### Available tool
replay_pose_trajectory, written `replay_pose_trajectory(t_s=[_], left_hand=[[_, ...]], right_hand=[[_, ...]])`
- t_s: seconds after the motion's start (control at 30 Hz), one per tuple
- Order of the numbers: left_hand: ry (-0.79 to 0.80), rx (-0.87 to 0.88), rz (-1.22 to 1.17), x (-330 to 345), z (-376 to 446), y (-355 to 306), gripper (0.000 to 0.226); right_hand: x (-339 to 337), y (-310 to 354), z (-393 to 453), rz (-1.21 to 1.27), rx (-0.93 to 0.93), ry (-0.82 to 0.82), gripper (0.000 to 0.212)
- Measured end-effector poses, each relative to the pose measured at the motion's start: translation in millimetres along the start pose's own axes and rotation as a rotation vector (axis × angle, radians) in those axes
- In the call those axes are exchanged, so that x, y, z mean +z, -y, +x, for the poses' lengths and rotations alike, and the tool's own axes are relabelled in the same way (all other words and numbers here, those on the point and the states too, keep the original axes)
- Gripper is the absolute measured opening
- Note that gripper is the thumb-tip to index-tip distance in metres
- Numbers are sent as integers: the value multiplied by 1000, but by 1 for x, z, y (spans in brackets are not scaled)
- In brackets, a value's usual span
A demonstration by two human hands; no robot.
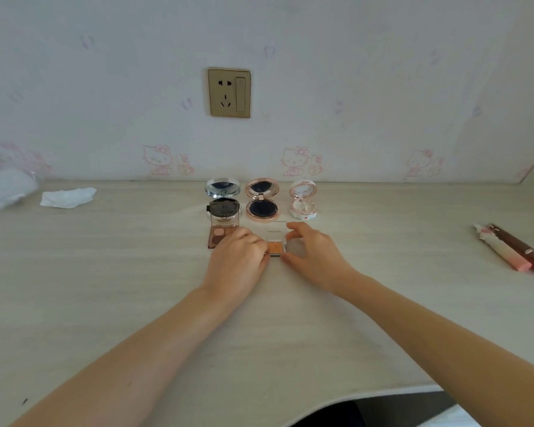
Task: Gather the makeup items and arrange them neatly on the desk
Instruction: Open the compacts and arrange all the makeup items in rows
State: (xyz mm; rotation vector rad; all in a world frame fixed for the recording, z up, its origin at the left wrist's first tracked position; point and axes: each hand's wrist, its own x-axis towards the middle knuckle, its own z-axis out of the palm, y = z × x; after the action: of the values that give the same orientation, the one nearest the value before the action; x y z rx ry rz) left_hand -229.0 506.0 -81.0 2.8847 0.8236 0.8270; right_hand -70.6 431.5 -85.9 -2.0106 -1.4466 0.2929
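I am pinching the small clear-cased square pan of orange powder [275, 247] from both sides: the left hand [239, 257] is gripping its left edge with curled fingers [253, 240], and the right hand [313, 254] is bracketing its right side, thumb at the near corner and fingers [295, 228] reaching over its raised clear lid [275, 231]. The pan is resting on the pale wood-grain bench [105, 288], in a second row just in front of the rose-gold round compact [262, 200].

To do this step well, I judge that I should be squaring the pan against the brown rectangular eyeshadow palette [221, 237] at its left, near edges level, and keeping the lid from tipping back into the compacts.

Behind, the silver round compact [222, 198] and the white floral round compact [303, 198] are standing open in line. The pink and brown lip tubes [512, 249] are lying well apart at the right, not yet gathered.
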Motion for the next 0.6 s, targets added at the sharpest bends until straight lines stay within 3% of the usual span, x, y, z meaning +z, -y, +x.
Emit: replay_pose_trajectory(t_s=[0.6], left_hand=[[38,-93,58,7,21,20,20]], right_hand=[[6,1,37,6,7,43,58]])
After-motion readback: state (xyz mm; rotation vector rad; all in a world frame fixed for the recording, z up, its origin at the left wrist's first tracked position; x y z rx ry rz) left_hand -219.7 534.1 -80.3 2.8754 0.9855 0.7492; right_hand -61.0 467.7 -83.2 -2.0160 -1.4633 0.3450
